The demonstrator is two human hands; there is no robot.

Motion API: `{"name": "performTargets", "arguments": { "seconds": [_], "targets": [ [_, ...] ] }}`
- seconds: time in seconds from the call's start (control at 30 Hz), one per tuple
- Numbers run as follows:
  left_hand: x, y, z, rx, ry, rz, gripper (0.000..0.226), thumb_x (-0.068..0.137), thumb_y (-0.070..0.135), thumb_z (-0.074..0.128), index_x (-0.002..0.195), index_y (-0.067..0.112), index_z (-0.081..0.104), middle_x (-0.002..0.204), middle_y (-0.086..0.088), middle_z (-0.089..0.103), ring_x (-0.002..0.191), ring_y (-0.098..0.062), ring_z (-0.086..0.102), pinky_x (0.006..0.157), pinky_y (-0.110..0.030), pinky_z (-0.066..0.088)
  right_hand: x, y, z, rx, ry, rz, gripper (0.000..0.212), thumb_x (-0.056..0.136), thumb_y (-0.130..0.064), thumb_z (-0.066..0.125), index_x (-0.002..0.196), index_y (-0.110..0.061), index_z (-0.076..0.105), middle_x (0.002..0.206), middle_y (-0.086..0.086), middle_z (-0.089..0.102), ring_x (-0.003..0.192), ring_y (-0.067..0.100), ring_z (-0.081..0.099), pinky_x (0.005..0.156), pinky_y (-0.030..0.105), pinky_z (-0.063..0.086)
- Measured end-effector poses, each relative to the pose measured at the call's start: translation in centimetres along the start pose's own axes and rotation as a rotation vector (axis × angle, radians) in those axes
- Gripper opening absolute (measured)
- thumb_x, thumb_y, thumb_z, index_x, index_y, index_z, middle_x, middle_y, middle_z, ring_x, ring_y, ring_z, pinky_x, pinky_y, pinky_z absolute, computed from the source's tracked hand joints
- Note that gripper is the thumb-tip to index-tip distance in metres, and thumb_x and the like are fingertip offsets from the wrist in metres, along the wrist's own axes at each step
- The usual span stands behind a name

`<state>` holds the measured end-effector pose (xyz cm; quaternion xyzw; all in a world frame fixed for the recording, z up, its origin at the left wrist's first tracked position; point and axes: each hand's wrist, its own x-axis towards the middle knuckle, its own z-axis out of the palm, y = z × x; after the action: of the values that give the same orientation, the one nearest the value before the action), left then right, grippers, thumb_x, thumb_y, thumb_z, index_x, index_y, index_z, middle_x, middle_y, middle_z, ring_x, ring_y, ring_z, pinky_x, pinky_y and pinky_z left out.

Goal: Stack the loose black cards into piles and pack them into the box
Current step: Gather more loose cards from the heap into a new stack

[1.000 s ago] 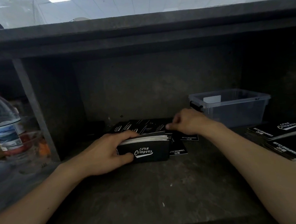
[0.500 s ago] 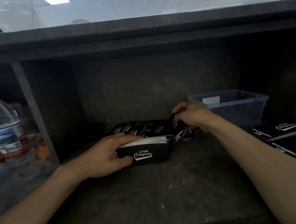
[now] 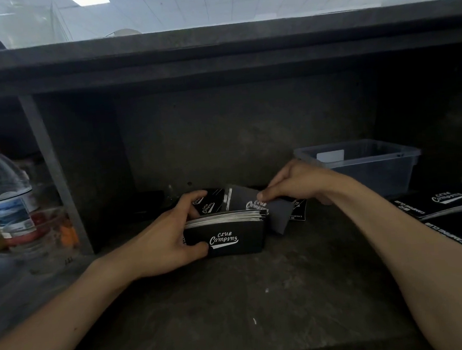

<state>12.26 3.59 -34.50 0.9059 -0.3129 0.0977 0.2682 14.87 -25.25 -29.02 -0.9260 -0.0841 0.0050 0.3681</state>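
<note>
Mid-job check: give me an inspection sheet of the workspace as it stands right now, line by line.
Surface: dark, scuffed shelf with a few pale specks.
Job's things: card stack held on edge; single card raised just above it, blurred; loose cards lying behind; clear box at back right, a white piece showing inside; stacked piles at far right.
Clutter: water bottle and packets in the left compartment.
Grippers: left hand grips the card stack; right hand pinches the single card.
Cables: nothing seen.
Surroundings: dark back wall, upright divider, lit ceiling above.
</note>
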Motion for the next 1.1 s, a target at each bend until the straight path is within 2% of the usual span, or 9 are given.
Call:
{"name": "performTargets", "arguments": {
  "seconds": [0.2,0.3,0.4,0.47,0.53,0.77,0.87,1.0,1.1],
  "targets": [
    [-0.2,-0.2,0.1,0.004,-0.023,0.043,0.091,0.071,0.056,0.063,0.153,0.043,0.027,0.138,0.015,0.037,0.122,0.002,0.051,0.1,-0.013,0.047,-0.5,-0.8,1.9,0.188,-0.451,-0.048,0.041,0.099,-0.042,0.047,0.118,-0.012,0.068,0.115,0.001,0.071,0.11,0.017,0.066,0.093,0.034,0.053],
    [-0.1,-0.2,0.1,-0.015,-0.075,0.109,0.057,0.081,0.045,0.064,0.137,0.039,0.053,0.131,0.019,0.059,0.117,-0.004,0.062,0.1,-0.031,0.053,0.7,-0.4,1.7,0.361,-0.221,-0.048,0.041,0.105,-0.036,0.037,0.118,-0.008,0.065,0.115,0.009,0.071,0.106,0.022,0.068,0.093,0.038,0.052],
    [-0.1,-0.3,0.1,-0.038,-0.087,0.087,0.04,0.084,0.042,0.063,0.124,0.041,0.058,0.112,0.014,0.072,0.095,-0.019,0.073,0.084,-0.044,0.058,2.2,1.5,1.3,-0.113,0.159,-0.07,0.034,0.104,-0.029,0.041,0.129,-0.014,0.06,0.134,0.011,0.06,0.12,0.025,0.058,0.103,0.037,0.043],
    [0.0,-0.5,0.1,-0.003,-0.077,0.083,0.035,0.082,0.045,0.062,0.116,0.042,0.057,0.105,0.014,0.072,0.088,-0.021,0.073,0.079,-0.045,0.058,2.4,2.8,1.8,-0.503,0.041,-0.038,0.043,0.104,-0.03,0.04,0.145,-0.019,0.044,0.151,0.008,0.042,0.137,0.025,0.04,0.109,0.029,0.031],
    [0.0,-0.4,0.0,0.007,-0.067,0.073,0.033,0.08,0.047,0.06,0.112,0.039,0.058,0.102,0.013,0.072,0.085,-0.019,0.072,0.077,-0.044,0.058,2.4,3.4,2.4,-0.616,-0.107,0.019,0.048,0.103,-0.034,0.041,0.15,-0.024,0.036,0.156,0.005,0.033,0.141,0.024,0.034,0.109,0.027,0.029],
    [0.1,-0.5,0.1,-0.015,-0.056,0.066,0.034,0.078,0.047,0.06,0.111,0.035,0.06,0.099,0.01,0.072,0.083,-0.022,0.072,0.071,-0.041,0.058,2.6,2.9,1.8,-0.417,0.044,0.033,0.052,0.082,-0.038,0.075,0.128,-0.018,0.062,0.129,0.002,0.06,0.112,0.016,0.057,0.082,0.021,0.041],
    [0.1,-0.4,0.1,-0.015,-0.046,0.071,0.033,0.078,0.045,0.061,0.109,0.032,0.062,0.099,0.014,0.072,0.088,-0.013,0.071,0.078,-0.04,0.058,3.1,3.3,2.8,-0.397,0.075,0.043,0.055,0.081,-0.054,0.07,0.12,-0.015,0.067,0.121,0.0,0.065,0.106,0.017,0.061,0.083,0.025,0.047],
    [0.0,-0.2,0.0,-0.014,-0.047,0.072,0.032,0.08,0.042,0.061,0.108,0.029,0.063,0.097,0.013,0.072,0.087,-0.013,0.071,0.077,-0.041,0.058,3.6,3.0,3.4,-0.4,0.093,0.068,0.048,0.076,-0.049,0.077,0.109,-0.015,0.07,0.115,0.0,0.067,0.101,0.016,0.062,0.089,0.03,0.052],
    [-0.1,-0.2,0.0,-0.024,-0.047,0.068,0.032,0.079,0.043,0.061,0.108,0.029,0.063,0.096,0.013,0.072,0.085,-0.013,0.07,0.075,-0.04,0.058,3.9,2.8,3.2,-0.462,0.136,0.0,0.045,0.073,-0.044,0.08,0.11,-0.02,0.068,0.127,0.003,0.058,0.118,0.021,0.053,0.1,0.034,0.047]
  ]
}}
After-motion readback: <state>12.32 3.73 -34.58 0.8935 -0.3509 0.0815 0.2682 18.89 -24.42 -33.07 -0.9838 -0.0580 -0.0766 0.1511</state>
